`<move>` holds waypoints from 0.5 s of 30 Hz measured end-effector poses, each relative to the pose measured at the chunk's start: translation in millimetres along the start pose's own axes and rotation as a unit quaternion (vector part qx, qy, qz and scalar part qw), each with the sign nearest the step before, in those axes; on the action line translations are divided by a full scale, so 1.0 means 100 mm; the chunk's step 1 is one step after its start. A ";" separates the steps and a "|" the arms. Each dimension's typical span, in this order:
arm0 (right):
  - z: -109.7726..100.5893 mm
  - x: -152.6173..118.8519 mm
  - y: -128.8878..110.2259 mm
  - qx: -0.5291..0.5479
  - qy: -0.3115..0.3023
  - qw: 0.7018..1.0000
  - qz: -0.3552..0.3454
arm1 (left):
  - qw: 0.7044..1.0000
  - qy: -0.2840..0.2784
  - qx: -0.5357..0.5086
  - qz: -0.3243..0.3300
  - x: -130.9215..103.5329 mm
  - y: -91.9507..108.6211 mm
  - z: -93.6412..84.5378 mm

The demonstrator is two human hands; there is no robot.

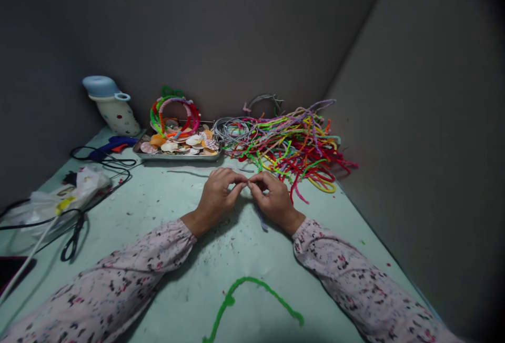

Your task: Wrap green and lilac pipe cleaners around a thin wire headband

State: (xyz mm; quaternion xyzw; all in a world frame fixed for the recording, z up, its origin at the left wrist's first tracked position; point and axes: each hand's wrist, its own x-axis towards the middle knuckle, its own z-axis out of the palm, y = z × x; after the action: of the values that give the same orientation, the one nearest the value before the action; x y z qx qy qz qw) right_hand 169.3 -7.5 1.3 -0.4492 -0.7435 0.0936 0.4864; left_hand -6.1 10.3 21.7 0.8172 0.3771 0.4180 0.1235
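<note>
Both hands meet at the middle of the table, fingertips almost touching. My left hand (223,191) pinches thumb to forefinger, and my right hand (273,195) does the same just beside it. What lies between the fingertips is too small to make out. A thin greyish strand (189,170) extends to the left behind my left hand. Under my right hand, a short grey-purple fuzzy piece (262,220) pokes out. Nearer the front edge lies a bent green pipe cleaner (246,280), with a small lump on its left part.
A metal tray (179,158) holds shells and colourful rings. Right of it are coiled grey wire (235,131) and a pile of pipe cleaners (303,143). At left are a bottle (114,111), a blue tool (112,145), black cables and a plastic bag (84,188). Walls rise behind and right.
</note>
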 end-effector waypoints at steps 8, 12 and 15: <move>0.00 0.00 0.00 -0.002 -0.002 1.000 0.003 | 1.000 -0.003 0.001 -0.007 0.00 0.01 0.00; 0.00 0.01 0.00 -0.002 0.003 1.000 0.001 | 1.000 0.007 0.001 -0.004 0.00 0.01 0.00; 0.00 0.01 -0.01 -0.004 0.005 1.000 0.000 | 1.000 0.007 0.005 0.003 0.00 0.01 0.00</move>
State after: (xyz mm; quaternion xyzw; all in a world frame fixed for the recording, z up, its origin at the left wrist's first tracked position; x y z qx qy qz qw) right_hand 168.8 -7.2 2.4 -0.4519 -0.7413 0.0882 0.4883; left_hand -5.2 9.4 22.3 0.8160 0.3772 0.4224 0.1157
